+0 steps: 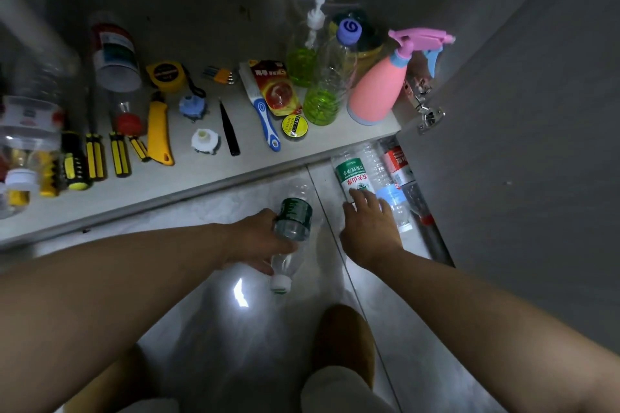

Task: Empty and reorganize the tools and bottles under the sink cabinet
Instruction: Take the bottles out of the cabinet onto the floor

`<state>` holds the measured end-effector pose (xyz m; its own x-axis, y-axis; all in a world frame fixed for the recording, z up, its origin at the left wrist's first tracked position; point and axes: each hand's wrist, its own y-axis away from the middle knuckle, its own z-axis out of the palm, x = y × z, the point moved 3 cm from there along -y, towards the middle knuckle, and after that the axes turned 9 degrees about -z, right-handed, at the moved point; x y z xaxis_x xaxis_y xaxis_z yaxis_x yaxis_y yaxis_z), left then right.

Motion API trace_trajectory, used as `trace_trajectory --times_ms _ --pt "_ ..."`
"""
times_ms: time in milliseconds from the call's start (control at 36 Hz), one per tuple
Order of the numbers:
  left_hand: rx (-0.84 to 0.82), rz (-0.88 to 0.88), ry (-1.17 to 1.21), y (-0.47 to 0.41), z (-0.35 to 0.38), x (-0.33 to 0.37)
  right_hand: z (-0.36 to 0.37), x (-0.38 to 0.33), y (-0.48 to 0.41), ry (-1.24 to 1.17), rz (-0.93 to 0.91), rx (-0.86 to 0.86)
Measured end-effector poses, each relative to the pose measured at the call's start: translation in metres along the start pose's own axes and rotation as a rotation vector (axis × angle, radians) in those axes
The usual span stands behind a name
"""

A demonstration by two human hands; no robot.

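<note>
Left hand (255, 241) fingers wrapped round green-labelled bottle (292, 220). Right hand (369, 228) fingers loosely spread, holding nothing, at floor bottles (352, 174) below shelf's (201, 183) front right corner. Risk: nudged bottles likely roll away

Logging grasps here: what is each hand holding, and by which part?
The left hand grips a green-labelled bottle around its middle, at the label's edge. The right hand holds nothing.

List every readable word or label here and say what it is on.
"PVC TAPE": on the tape roll.
"农夫山泉": on the green-labelled bottle.
Too blurred to read: the red card, the can, the dark-labelled bottle in the left hand.
</note>
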<state>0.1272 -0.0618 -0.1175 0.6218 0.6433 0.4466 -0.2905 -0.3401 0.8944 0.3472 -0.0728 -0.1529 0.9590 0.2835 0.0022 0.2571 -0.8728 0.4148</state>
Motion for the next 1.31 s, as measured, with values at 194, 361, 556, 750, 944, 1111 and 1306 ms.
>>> trace_trajectory --times_ms 194,361,556,750,944,1111,1306 --pt "0.025 0.058 0.033 0.001 0.009 0.009 0.0 -0.052 -0.003 -1.311 0.27 -0.068" --pt "-0.011 0.134 -0.105 0.0 0.007 0.004 0.006 -0.062 -0.014 -1.18 0.253 0.062" --pt "0.195 0.088 -0.316 -0.007 -0.009 -0.007 0.008 -0.031 -0.014 -0.134 0.023 0.035" --pt "0.212 0.088 -0.365 -0.014 -0.02 -0.016 0.013 -0.017 -0.012 0.064 0.026 -0.118" --pt "0.244 0.131 -0.429 -0.013 -0.026 -0.016 0.006 -0.015 -0.013 0.205 -0.01 -0.107" --pt "0.315 0.219 -0.567 0.003 -0.043 -0.016 -0.022 -0.017 -0.016 0.205 -0.096 -0.098" --pt "0.583 0.384 -0.733 0.046 -0.09 -0.018 -0.077 -0.06 -0.031 -0.104 -0.394 -0.228"
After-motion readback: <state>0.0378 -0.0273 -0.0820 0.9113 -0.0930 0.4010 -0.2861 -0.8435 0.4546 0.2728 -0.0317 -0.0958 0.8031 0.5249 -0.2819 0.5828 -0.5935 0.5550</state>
